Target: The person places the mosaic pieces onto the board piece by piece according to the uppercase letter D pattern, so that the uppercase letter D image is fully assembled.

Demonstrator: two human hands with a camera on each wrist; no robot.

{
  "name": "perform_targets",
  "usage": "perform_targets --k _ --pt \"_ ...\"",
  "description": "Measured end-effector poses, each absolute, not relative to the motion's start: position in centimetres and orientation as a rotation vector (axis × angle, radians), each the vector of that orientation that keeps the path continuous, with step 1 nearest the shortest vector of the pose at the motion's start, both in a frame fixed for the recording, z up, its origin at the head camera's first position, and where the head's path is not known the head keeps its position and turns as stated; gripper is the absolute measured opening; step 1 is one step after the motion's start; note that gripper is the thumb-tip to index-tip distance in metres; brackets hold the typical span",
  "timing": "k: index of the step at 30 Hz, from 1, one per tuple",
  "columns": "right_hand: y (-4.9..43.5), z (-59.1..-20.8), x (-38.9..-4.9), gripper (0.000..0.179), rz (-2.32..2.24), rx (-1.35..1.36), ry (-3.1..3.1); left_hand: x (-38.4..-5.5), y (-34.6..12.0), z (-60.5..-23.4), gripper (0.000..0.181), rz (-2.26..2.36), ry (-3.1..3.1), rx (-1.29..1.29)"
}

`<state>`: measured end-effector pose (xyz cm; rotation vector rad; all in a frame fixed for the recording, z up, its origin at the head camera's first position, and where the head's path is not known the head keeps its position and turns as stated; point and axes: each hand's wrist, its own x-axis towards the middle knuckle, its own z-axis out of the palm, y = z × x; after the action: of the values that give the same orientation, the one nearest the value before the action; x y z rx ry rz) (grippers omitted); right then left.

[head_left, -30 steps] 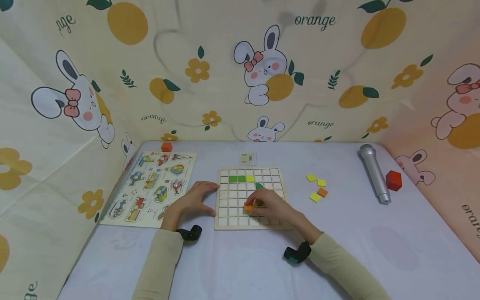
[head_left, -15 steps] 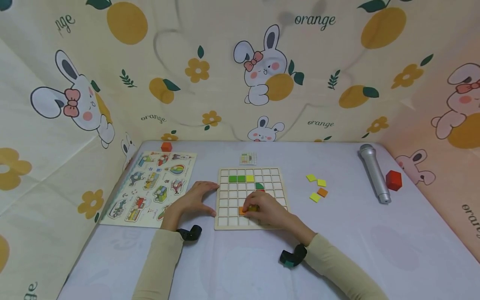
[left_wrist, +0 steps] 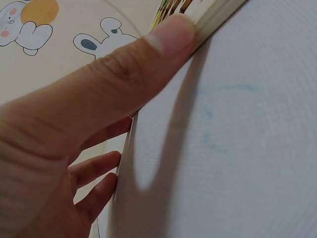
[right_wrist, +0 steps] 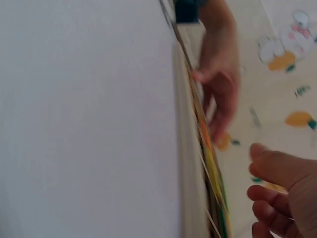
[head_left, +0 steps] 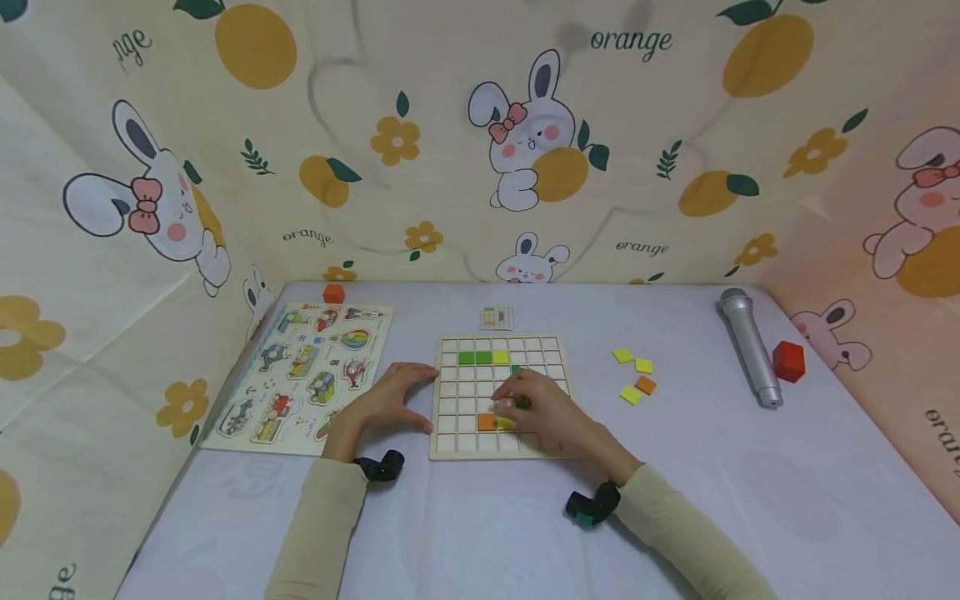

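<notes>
A square grid board (head_left: pixel 461 442) lies in the middle of the head view. Its far rows hold two green tiles (head_left: pixel 475 357) and a yellow tile (head_left: pixel 500 357) side by side. Lower down, an orange tile (head_left: pixel 486 422) sits beside another yellow tile (head_left: pixel 505 423), partly under my right hand (head_left: pixel 551 417). That hand hovers over the board, its fingers loosely bent and holding nothing; in the right wrist view its thumb (right_wrist: pixel 277 166) stands apart from the fingers. A green piece (head_left: pixel 516 369) shows behind it. My left hand (head_left: pixel 382 404) rests against the board's left edge, thumb and fingers spread.
Right of the board lie loose yellow tiles (head_left: pixel 630 395) and an orange one (head_left: pixel 645 385). A silver microphone (head_left: pixel 750 346) and a red cube (head_left: pixel 788 361) are farther right. A small pattern card (head_left: pixel 496 317) lies behind the board. At left are a picture sheet (head_left: pixel 300 400) and an orange-red cube (head_left: pixel 333 293).
My right hand has set the orange tile into a cell left of the yellow one, let go of it and drawn slightly back and up. The left hand has stayed still.
</notes>
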<state>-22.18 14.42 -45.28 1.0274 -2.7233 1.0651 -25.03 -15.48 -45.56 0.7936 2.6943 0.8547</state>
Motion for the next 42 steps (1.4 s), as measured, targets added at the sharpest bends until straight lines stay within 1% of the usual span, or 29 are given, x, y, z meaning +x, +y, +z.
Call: perform_targets --k 6,9,14,21,27,30,38,42 --pt "18.7 -43.9 -22.9 0.025 1.078 0.801 -2.654 -25.1 -15.4 -45.7 0.089 0.846 2.700 0.791" --pt "21.5 -43.4 -23.1 0.023 1.006 0.689 -2.633 -25.1 -15.3 -45.7 0.089 0.845 2.699 0.779" --pt "26.2 -43.0 -23.5 0.019 0.874 0.587 -2.588 -25.1 -15.3 -45.6 0.089 0.839 2.697 0.770" --pt "30.7 -42.8 -23.4 0.022 0.798 0.352 -2.743 -25.1 -15.4 -45.7 0.088 0.827 2.704 0.790" --pt "32.7 -42.9 -23.2 0.025 0.889 0.228 -3.008 -25.1 -15.3 -45.7 0.088 0.825 2.706 0.764" --pt "33.2 -43.2 -23.2 0.027 0.903 0.218 -3.099 -25.1 -15.3 -45.8 0.088 0.823 2.703 0.748" --pt "33.4 -43.6 -23.4 0.025 0.905 0.249 -3.084 -25.1 -15.2 -45.8 0.089 0.835 2.698 0.763" --pt "32.6 -43.0 -23.4 0.023 0.940 0.335 -3.013 -25.1 -15.3 -45.8 0.089 0.836 2.698 0.764"
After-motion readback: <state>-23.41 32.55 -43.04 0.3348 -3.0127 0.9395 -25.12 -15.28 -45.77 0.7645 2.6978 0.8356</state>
